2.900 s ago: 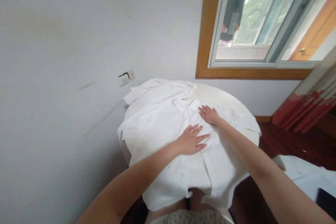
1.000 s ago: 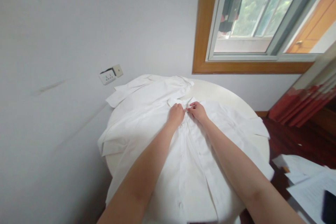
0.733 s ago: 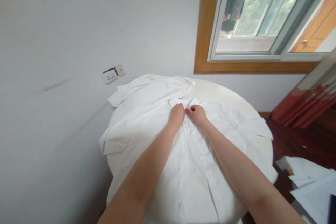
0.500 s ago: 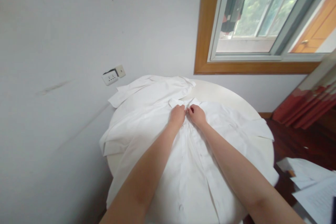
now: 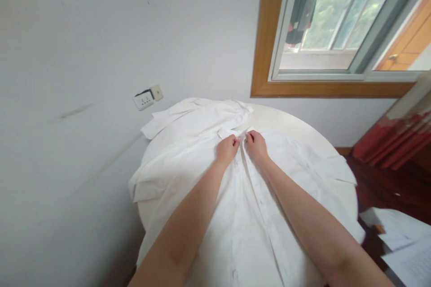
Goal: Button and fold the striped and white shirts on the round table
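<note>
A round pale table point(image 5: 286, 123) stands against a grey wall, below a wood-framed window point(image 5: 323, 31) at the far right and beside a wall socket point(image 5: 143, 99) at the far left. A white shirt point(image 5: 249, 215) lies spread front-up across the table, its collar point(image 5: 226, 132) at the far end and its hem hanging over the near edge. The left hand point(image 5: 227, 149) and right hand point(image 5: 256, 145) sit close together just below the collar, fingers curled in and pinching the two edges of the shirt's front opening. More white cloth point(image 5: 191, 114) lies bunched at the far left of the table. Loose papers point(image 5: 400, 242) lie on the dark floor at the near right.
</note>
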### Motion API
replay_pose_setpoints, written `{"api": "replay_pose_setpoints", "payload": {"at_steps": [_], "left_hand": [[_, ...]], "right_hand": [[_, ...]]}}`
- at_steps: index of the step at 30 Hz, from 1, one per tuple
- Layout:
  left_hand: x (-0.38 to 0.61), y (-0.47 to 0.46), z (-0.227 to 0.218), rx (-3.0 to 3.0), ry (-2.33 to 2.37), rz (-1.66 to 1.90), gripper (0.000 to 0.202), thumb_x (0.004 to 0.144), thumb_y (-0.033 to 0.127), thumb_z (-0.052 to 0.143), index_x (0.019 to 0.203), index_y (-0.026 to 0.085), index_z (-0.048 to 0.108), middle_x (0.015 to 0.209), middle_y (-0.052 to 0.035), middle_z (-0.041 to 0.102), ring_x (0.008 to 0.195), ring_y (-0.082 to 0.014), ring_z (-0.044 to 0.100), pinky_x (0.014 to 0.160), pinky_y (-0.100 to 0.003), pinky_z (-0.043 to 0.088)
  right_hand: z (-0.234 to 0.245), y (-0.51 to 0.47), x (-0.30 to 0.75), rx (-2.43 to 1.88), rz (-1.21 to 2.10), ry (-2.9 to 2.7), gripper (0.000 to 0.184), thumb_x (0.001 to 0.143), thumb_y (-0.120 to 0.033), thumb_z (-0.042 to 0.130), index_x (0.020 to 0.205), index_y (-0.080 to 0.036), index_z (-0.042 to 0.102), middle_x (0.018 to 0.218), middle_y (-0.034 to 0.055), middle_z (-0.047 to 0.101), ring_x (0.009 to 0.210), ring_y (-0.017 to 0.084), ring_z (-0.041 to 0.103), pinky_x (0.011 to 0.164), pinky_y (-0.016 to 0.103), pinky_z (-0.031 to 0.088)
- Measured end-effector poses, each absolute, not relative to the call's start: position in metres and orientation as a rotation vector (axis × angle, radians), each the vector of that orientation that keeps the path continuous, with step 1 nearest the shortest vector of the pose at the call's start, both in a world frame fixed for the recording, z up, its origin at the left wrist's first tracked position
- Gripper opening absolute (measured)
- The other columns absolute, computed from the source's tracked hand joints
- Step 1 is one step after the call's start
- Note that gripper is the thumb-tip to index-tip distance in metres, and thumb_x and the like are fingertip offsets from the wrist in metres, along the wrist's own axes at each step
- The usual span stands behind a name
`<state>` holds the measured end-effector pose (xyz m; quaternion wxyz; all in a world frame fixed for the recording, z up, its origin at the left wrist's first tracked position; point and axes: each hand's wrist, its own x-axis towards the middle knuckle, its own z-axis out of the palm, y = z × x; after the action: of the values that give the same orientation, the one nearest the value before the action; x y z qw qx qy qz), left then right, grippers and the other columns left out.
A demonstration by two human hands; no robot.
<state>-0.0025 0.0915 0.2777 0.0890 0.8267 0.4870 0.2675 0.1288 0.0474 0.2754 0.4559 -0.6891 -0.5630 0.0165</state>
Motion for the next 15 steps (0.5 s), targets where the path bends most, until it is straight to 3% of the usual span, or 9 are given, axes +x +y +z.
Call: {"api": "replay_pose_setpoints", "payload": {"at_steps": [5, 9, 15], "left_hand": [[-0.002, 0.099, 0.277, 2.218, 1.345, 0.913, 0.021, 0.088, 0.031, 0.051, 0.076, 0.019, 0.062, 0.069, 0.0001, 0.063, 0.065, -0.0123, 0.054, 0.059, -0.022, 0.030], [-0.002, 0.107, 0.273, 2.133, 1.217, 0.958, 0.024, 0.090, 0.036, 0.049, 0.076, 0.018, 0.059, 0.064, 0.0025, 0.059, 0.061, -0.0109, 0.052, 0.058, -0.021, 0.031], [-0.003, 0.108, 0.272, 2.258, 1.226, 0.899, 0.026, 0.094, 0.034, 0.041, 0.080, 0.019, 0.057, 0.075, 0.0001, 0.063, 0.067, -0.0124, 0.053, 0.060, -0.022, 0.031]], "right_hand": [[0.271, 0.047, 0.123, -1.572, 0.087, -1.542, 0.025, 0.091, -0.030, 0.043, 0.080, -0.017, 0.060, 0.078, 0.0039, 0.062, 0.073, 0.014, 0.052, 0.069, 0.023, 0.034], [0.264, 0.050, 0.123, -1.586, 0.189, -1.558, 0.026, 0.092, -0.030, 0.042, 0.079, -0.017, 0.061, 0.074, 0.0026, 0.062, 0.069, 0.013, 0.052, 0.066, 0.022, 0.034], [0.262, 0.054, 0.128, -1.611, 0.260, -1.505, 0.027, 0.092, -0.030, 0.040, 0.075, -0.018, 0.058, 0.068, 0.0008, 0.060, 0.066, 0.013, 0.051, 0.063, 0.022, 0.033]]}}
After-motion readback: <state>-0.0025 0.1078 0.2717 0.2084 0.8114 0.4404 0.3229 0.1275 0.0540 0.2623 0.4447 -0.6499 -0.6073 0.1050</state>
